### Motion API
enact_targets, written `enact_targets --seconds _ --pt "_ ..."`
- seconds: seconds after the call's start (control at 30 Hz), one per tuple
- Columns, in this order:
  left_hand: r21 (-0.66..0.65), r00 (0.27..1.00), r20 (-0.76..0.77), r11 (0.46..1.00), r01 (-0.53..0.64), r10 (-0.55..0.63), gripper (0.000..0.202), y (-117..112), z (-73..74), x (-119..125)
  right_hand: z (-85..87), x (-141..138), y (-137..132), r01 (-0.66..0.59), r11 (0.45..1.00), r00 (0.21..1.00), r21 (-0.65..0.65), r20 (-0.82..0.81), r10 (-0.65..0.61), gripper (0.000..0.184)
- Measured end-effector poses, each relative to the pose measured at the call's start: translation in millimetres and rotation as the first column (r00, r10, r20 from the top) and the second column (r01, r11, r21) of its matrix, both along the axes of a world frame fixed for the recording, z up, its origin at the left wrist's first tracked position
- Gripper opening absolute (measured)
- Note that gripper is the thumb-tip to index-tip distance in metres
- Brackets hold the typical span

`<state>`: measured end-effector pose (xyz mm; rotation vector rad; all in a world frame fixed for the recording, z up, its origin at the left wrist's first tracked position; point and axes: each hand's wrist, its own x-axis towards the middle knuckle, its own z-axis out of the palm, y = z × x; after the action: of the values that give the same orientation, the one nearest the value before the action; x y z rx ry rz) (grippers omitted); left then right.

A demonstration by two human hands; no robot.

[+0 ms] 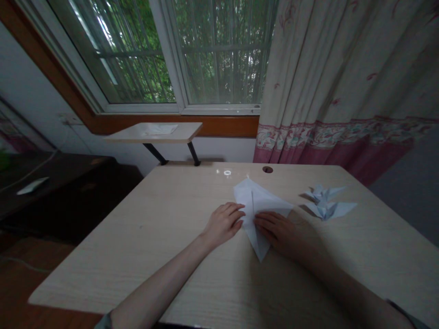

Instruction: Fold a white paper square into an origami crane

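Observation:
A kite-shaped sheet of white folded paper lies on the table in front of me, one point towards me and another out to the right. A slit-like line runs down from near its top, where folded edges meet. My left hand rests on the paper's left side, fingers reaching over it and the thumb slightly apart. On the right part lies my right hand, its fingers stretched flat across the paper and covering some of it. Two folded paper cranes, a front one and a back one, sit further right.
The wooden table has a round cable hole near its back edge. A small raised shelf on dark legs holds white paper. Behind are a window and a floral curtain. A dark surface stands left.

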<state>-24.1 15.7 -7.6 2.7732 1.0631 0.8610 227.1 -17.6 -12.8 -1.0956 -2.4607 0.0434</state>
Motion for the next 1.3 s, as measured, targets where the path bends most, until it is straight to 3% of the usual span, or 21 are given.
enact_targets --seconds 0.27,0.63,1.07,1.3 --pt "-0.003 0.999 0.014 0.999 0.048 -0.048 0.018 0.0 0.4 0.5 -3.0 -1.3 0.6 0.046 0.999 0.995 -0.005 0.093 -0.045 0.035" --pt "-0.042 1.000 0.003 0.999 0.025 -0.025 0.012 -1.0 3.3 1.3 -2.1 2.0 2.5 0.026 0.998 1.000 -0.049 0.019 -0.025 0.033" --pt "-0.104 0.994 0.044 0.990 -0.096 0.101 0.003 -1.5 9.5 3.2 -6.7 4.3 4.5 -0.016 0.996 0.995 -0.086 0.095 0.025 0.035" --pt "-0.095 0.993 0.040 0.990 -0.108 0.112 0.012 -0.7 8.9 2.3 -7.2 3.7 4.4 -0.029 0.996 0.997 -0.079 0.063 0.034 0.037"
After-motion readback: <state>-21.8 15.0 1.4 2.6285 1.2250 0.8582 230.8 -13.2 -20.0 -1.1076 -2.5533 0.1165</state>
